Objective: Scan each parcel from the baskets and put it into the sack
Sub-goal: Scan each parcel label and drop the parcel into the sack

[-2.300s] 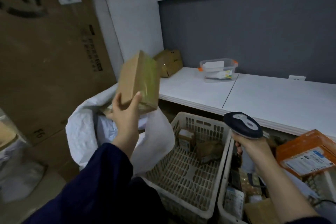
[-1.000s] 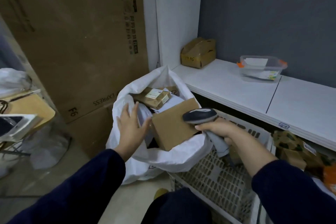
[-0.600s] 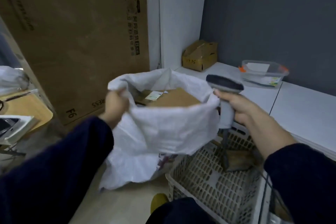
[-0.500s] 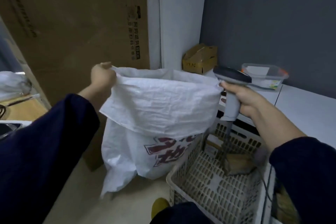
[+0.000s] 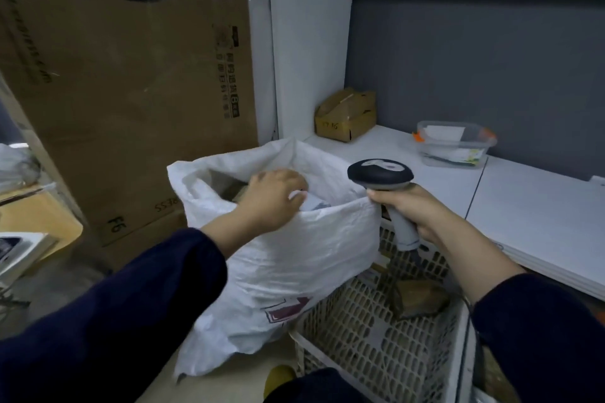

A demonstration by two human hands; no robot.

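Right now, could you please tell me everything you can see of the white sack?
The white sack looks like crinkled woven plastic with a red print low on its front. It stands on the floor, mouth open, between the large cardboard box and the basket, against the basket. The left hand reaches into its mouth; the right hand, holding the scanner, touches its rim.

The sack (image 5: 294, 255) stands left of the basket (image 5: 376, 357), before a big carton (image 5: 131, 91). A parcel (image 5: 419, 299) lies in the basket, below my scanner (image 5: 381, 175). Behind, a box (image 5: 345, 116) and a tub (image 5: 455, 149) sit on the surface (image 5: 540, 222).
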